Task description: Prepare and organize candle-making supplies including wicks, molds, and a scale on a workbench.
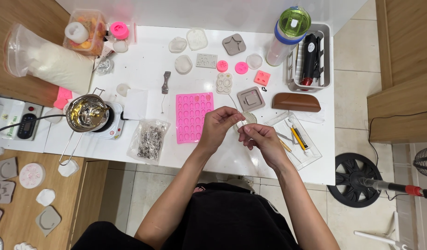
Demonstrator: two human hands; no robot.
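I have both hands raised together over the white table [144,69], fingertips almost meeting: my left hand [219,124] is pinched on a thin wick [234,101] that slants up and away from the fingers, and my right hand [260,139] is curled with its fingertips closed beside the left, though I cannot tell exactly what it grips. Just behind the fingers, partly hidden by them, sits a small clear ribbed mold [248,118] on the table. To the left of my left hand lies a pink silicone tray [191,118] with rows of small cavities, and further left a clear bag of metal wick tabs [150,140]. Beyond that a shiny melting pot [86,112] rests on a small white hotplate [112,128]. To the right of my right hand a clear tray [310,155] holds a few pens and tools, with a brown case [296,102] just behind it. Toward the far edge are scattered small grey, white and pink molds, a green-lidded bottle [287,34] and a white basket [325,60] holding a black tool
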